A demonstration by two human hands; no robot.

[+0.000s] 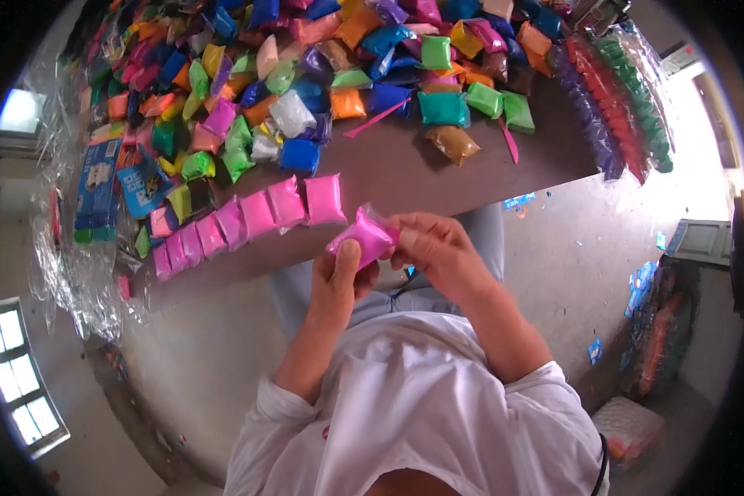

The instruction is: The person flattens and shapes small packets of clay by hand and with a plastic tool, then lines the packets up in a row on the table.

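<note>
A pink packet [362,240], soft and filled, with a clear film edge, is held up just off the table's near edge. My left hand [336,277] grips it from the near left, thumb on top. The fingers of my right hand [440,252] pinch its right edge; their tips partly cover that corner. Left of my hands, several similar pink packets [257,213] form a slanting row along the table's edge. The closest of them is the pink packet at the row's right end [324,199].
A large heap of coloured packets [306,83] covers the back of the brown table [488,165]. Joined strips of packets [608,107] lie at its right end. Blue printed packaging [99,186] and crumpled clear film [74,264] are at the left. Scraps lie on the floor.
</note>
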